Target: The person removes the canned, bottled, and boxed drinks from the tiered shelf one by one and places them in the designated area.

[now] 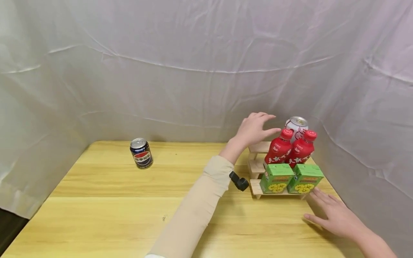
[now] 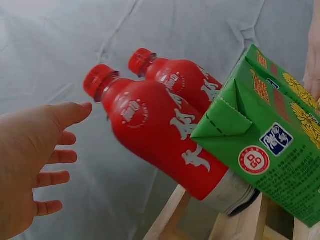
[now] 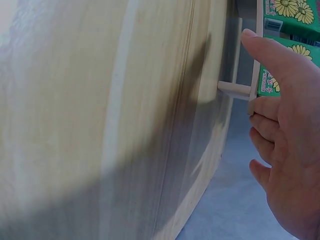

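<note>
My left hand [image 1: 255, 128] hovers over the left side of a stepped wooden rack [image 1: 256, 166], its thumb near the cap of a red bottle [image 1: 279, 147]. In the left wrist view the fingers of that hand are spread and hold nothing. A second red bottle [image 1: 302, 148] stands beside the first on the middle step. Two green drink cartons [image 1: 276, 179] printed with yellow flowers sit on the lowest step. On the top step, behind the bottles, is a white cola can [image 1: 297, 126]. My right hand [image 1: 337, 215], fingers extended, is at the rack's front right corner, below the right carton.
A dark blue Pepsi can [image 1: 142, 154] stands upright at the back left of the wooden table [image 1: 122, 215]. Grey-white cloth [image 1: 180, 71] hangs behind the table and along both sides. A black wrist mount [image 1: 239, 181] projects from the left sleeve, close to the rack.
</note>
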Motion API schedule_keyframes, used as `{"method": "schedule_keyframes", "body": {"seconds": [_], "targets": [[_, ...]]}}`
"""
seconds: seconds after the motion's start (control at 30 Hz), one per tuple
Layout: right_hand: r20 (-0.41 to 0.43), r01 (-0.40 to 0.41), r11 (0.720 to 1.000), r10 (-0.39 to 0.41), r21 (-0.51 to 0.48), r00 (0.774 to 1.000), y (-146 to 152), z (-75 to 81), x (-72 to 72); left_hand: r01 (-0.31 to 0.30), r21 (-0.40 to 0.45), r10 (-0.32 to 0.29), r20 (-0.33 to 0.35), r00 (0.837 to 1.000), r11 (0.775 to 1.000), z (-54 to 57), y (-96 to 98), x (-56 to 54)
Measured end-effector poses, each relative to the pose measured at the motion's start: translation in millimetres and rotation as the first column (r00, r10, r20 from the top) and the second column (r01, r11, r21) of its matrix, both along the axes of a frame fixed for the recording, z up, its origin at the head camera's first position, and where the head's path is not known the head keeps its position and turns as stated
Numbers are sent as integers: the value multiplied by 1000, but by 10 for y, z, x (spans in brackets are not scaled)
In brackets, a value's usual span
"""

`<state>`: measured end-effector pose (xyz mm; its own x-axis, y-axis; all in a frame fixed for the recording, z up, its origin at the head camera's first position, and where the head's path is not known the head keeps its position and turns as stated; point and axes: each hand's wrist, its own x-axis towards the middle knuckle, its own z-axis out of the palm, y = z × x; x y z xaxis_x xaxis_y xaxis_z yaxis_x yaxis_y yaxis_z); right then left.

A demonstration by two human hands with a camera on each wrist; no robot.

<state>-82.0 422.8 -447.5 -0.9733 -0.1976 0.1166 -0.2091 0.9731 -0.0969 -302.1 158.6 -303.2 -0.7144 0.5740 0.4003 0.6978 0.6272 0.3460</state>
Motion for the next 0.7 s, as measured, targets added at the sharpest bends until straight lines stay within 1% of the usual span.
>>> {"method": "schedule_keyframes", "body": {"seconds": [0.2, 0.33, 0.4, 0.5, 0.57, 0.63, 0.67, 0.7], "targets": [[-20, -11, 1000, 12, 17, 1000, -8, -5, -8, 5, -7, -4, 61, 998, 1000, 32, 168, -75], [-35, -15, 1000, 16, 21, 999, -7, -2, -13, 23, 29, -27, 114, 993, 999, 47, 272, -124], [-36, -15, 1000, 15, 13, 999, -15, -4, -10, 36, 67, -46, 160, 986, 997, 56, 322, -143], [-14, -8, 1000, 8, -9, 1000, -44, -14, 6, 55, 126, -84, 234, 969, 991, 59, 402, -170], [0, 0, 1000, 0, -19, 1000, -64, -20, 16, 66, 138, -101, 268, 958, 988, 55, 453, -185], [3, 7, 1000, -7, -22, 1000, -80, -19, 21, 76, 136, -113, 287, 951, 988, 49, 502, -199], [0, 8, 1000, -8, -21, 1000, -85, -17, 20, 78, 129, -113, 289, 951, 989, 45, 522, -206], [-6, 6, 1000, -6, -21, 1000, -90, -13, 18, 73, 112, -102, 280, 954, 991, 40, 541, -212]]}}
